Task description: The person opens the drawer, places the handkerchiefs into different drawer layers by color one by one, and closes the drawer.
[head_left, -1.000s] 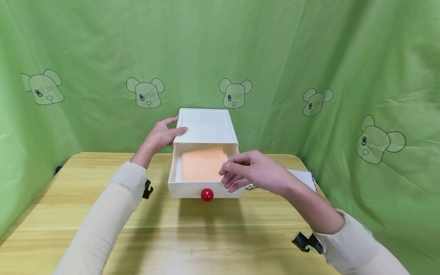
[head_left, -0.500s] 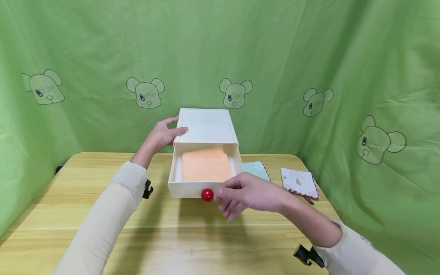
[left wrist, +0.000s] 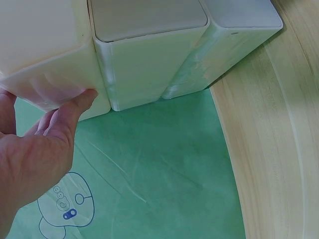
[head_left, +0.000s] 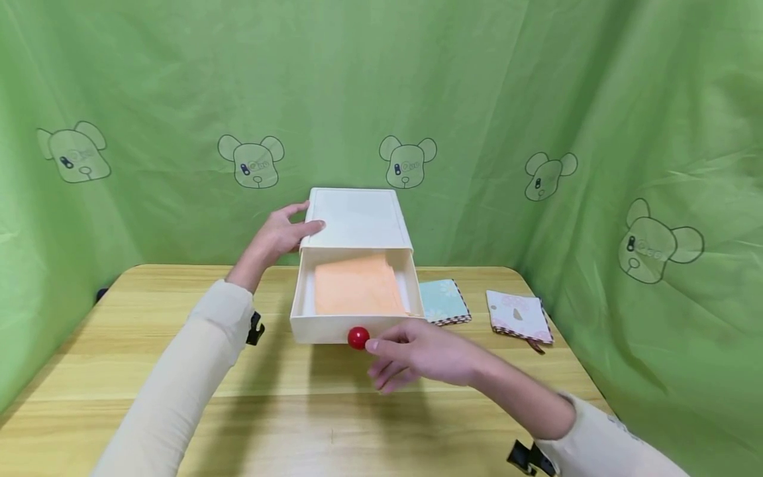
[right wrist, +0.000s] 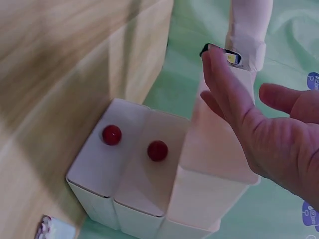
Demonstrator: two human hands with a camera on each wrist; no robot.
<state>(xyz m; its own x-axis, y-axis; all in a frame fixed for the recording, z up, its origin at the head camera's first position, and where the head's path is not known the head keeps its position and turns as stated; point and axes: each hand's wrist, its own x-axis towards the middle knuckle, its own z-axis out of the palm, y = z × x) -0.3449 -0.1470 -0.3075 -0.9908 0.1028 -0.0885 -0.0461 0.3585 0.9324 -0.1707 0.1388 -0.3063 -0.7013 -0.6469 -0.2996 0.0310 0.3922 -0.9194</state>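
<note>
The right hand (head_left: pixel 417 354) has dropped from over the open drawer (head_left: pixel 356 311) to its red knob (head_left: pixel 358 338), fingers loosely spread; the left hand (head_left: pixel 280 232) still braces the box (head_left: pixel 357 215) behind.

Head view: right hand (head_left: pixel 417 354) covered part of the drawer (head_left: pixel 356 311) front beside the red knob (head_left: pixel 358 338); contact between fingertip and knob could not be resolved. Orange cloth (head_left: pixel 357 286) was partly hidden behind the drawer's front wall. Left hand (head_left: pixel 280 233) palm side was hidden against the cabinet (head_left: pixel 357 217) side. Both arms were cut off by the bottom edge. Left wrist view: cabinet cropped at top and left. Right wrist view: hand was cut off at right edge.
</note>
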